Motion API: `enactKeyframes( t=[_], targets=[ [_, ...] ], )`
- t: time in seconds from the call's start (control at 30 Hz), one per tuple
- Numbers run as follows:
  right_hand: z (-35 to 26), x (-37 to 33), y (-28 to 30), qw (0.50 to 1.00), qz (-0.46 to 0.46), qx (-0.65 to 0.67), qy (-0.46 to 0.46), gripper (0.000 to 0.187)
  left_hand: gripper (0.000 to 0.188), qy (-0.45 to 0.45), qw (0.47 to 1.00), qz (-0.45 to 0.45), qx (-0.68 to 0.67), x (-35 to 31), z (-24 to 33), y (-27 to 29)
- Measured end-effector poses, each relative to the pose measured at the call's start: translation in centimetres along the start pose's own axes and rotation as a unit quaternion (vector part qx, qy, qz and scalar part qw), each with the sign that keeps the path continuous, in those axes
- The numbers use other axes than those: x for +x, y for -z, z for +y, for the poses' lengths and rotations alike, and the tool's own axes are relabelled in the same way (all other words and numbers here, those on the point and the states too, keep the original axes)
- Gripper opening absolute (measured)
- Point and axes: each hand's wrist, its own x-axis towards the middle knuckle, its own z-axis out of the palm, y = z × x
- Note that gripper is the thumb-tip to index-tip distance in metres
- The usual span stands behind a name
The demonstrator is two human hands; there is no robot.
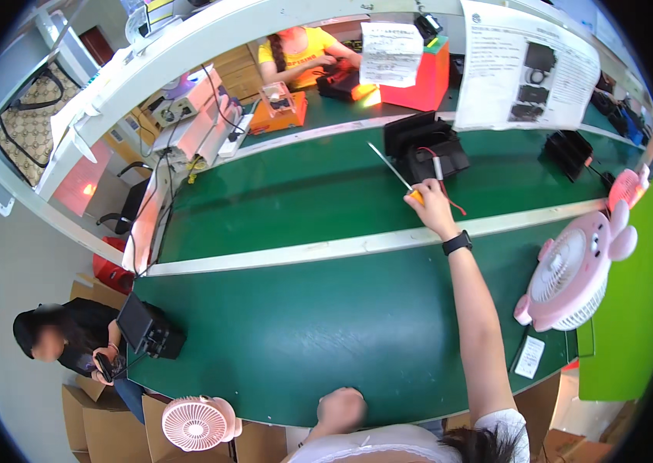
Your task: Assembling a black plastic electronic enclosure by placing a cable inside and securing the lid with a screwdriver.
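Observation:
My right hand reaches far across the green bench, its fingers closed around the orange handle of a screwdriver. The long metal shaft points up and to the left. Just beyond the hand is a black plastic housing with its lid raised. A red wire with a white sleeve runs from it past my fingers. At the near edge of the bench lies my left hand, a rounded, blurred shape whose fingers I cannot make out.
A white rail divides the green bench lengthwise. Pink fans stand at the right and near left edges. Another black device sits at the left end, beside a seated person. Across the bench, a person in yellow works. Paper sheets hang from the overhead frame.

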Motion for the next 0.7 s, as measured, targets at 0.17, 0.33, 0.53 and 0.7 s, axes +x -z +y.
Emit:
enactKeyframes(
  t=[0.17,0.33,0.53,0.7],
  targets=[
    [-7.5,-2.7,4.3,0.996,-0.045,0.070,-0.045,0.034,0.032,0.025,1.000,0.002,-0.013,0.2,0.0,0.4],
    [-10.7,-7.0,6.0,0.975,-0.032,0.192,-0.102,0.041,0.035,0.032,0.999,-0.012,-0.003,0.3,0.1,0.3],
    [-18.7,-17.0,8.2,0.942,-0.143,0.296,-0.063,0.025,0.041,-0.005,1.000,0.000,-0.013,-0.1,0.2,0.3],
    [-23.5,-26.9,11.4,0.843,-0.282,0.455,-0.063,0.016,0.013,-0.001,0.952,0.251,-0.177,-0.6,-2.0,-0.4]
  ],
)
